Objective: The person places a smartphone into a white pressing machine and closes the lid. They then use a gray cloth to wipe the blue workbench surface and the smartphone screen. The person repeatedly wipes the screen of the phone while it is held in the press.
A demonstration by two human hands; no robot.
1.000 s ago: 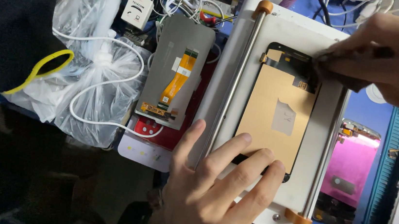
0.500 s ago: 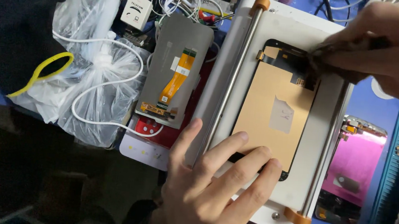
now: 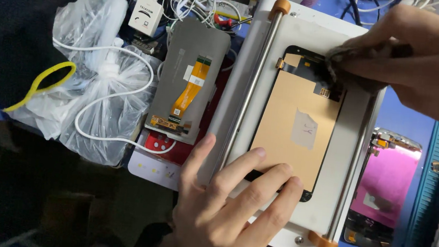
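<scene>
The phone screen panel [image 3: 295, 132] lies face down on the white separator plate [image 3: 319, 36], between its two metal rails; it looks thin, stiff and brittle, so press flat and handle it by its long edges. Your left hand [image 3: 232, 216] rests open-fingered on its near end, while your right hand [image 3: 424, 57] pinches a dark cloth [image 3: 343, 63] at the far corner. Room is tight: a spare display [image 3: 189, 80] lies left, a pink phone frame [image 3: 388, 183] right.

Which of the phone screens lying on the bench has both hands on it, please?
The copper-backed screen on the white plate: the left hand presses its lower end, the right hand works its top. The grey-backed and pink ones lie untouched.
</scene>
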